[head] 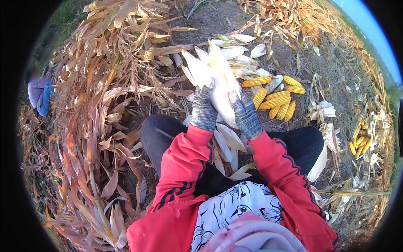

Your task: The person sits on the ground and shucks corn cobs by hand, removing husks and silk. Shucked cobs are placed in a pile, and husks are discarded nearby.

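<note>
A corn ear in pale, partly spread husks [220, 85] lies between my two hands, both in grey knitted gloves. My left hand [204, 105] grips the husks on the left side, and my right hand [245, 111] holds them on the right, near the lower end. Whether kernels show inside the husks cannot be told. Bare yellow corn cobs [275, 100] lie in a small pile on the ground just right of my right hand. Beyond my hands is a heap of ears in pale husks [239, 58]. Loose husks [228, 141] lie between my bent legs.
Dry corn stalks and leaves [94, 132] are piled along the left, with more stalks [302, 15] at the top right. Another pile of yellow cobs [360, 138] lies far right. A person in blue trousers [39, 93] is at the far left edge. Discarded husks [322, 110] lie right.
</note>
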The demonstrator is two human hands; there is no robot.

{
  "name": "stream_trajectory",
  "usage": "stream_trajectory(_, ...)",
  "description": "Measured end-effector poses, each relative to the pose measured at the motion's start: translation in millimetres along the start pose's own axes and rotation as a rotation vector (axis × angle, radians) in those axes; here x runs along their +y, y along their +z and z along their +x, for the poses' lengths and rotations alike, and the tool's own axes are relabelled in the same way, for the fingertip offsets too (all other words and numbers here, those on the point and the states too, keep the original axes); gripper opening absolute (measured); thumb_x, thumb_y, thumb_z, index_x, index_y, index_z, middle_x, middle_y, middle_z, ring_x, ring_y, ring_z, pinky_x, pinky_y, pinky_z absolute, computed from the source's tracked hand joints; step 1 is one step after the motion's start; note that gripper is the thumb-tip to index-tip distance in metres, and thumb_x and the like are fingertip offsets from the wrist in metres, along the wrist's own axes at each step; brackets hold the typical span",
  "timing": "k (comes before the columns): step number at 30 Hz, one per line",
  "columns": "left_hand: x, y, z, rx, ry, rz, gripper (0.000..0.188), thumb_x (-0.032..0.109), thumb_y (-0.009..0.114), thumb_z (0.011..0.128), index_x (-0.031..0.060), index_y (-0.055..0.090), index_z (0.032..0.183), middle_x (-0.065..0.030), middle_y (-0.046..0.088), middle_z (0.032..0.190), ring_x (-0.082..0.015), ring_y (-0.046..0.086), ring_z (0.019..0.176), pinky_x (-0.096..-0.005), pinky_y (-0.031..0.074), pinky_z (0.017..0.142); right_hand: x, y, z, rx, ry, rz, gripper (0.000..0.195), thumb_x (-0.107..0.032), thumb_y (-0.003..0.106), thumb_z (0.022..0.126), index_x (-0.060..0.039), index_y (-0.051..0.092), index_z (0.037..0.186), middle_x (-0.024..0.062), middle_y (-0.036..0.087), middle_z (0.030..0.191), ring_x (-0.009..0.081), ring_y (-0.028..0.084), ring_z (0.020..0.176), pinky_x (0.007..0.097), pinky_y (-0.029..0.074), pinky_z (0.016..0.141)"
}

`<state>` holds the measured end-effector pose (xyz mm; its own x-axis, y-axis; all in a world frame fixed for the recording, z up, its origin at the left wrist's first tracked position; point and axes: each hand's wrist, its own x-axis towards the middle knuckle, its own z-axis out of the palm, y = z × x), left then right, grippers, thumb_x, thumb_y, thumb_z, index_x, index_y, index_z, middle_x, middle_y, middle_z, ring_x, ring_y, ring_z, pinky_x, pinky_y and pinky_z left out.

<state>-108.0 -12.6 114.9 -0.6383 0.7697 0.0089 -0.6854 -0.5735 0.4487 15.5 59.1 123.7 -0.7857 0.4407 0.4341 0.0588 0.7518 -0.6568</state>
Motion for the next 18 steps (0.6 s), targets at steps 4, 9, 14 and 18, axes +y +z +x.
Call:
stream_trajectory(4, 9, 12, -8, 0.039, -0.058, 0.064, 0.069, 0.036, 0.065, 0.072, 0.0042, 0.034, 0.126, -0.0132, 0.046, 0.118, -0.0276, 0.045, 0.107, -0.0394, 0.038, 0.093, 16, 3, -1, 0.271, 0.052, -0.066, 0.027, -0.009, 0.035, 0.089, 0.0065, 0.048, 0.108, 0.0221, 0.056, 0.094, 0.0303, 0.055, 0.088, 0.0382, 0.045, 0.077)
stream_trajectory(9, 16, 18, -9, 0.091, -0.071, 0.039, 0.067, 0.037, 0.064, 0.073, 0.0047, 0.036, 0.125, -0.0133, 0.047, 0.117, -0.0283, 0.046, 0.106, -0.0401, 0.038, 0.094, -7, -15, -1, 0.193, 0.306, 0.93, 0.042, -0.023, 0.036, 0.091, 0.0038, 0.036, 0.123, 0.0174, 0.047, 0.118, 0.0266, 0.047, 0.107, 0.0352, 0.037, 0.092)
stream_trajectory(14, 20, 22, -11, 0.148, -0.007, 0.047, 0.067, 0.041, 0.064, 0.073, 0.0062, 0.037, 0.123, -0.014, 0.047, 0.116, -0.0302, 0.047, 0.106, -0.0444, 0.038, 0.094, 6, -24, 12, 0.357, 0.535, 1.519, 0.051, -0.034, 0.042, 0.089, -0.0019, 0.032, 0.127, 0.0142, 0.045, 0.121, 0.0269, 0.047, 0.109, 0.0391, 0.037, 0.094)
stream_trajectory(18, 35, 23, -14, 0.169, -0.034, -0.066, 0.066, 0.039, 0.06, 0.076, 0.0068, 0.033, 0.127, -0.014, 0.046, 0.118, -0.03, 0.046, 0.107, -0.044, 0.039, 0.093, 31, -65, 19, 0.342, 0.255, 1.664, 0.046, -0.034, 0.041, 0.089, -0.0034, 0.037, 0.123, 0.0134, 0.051, 0.104, 0.0195, 0.054, 0.08, 0.0315, 0.047, 0.064)
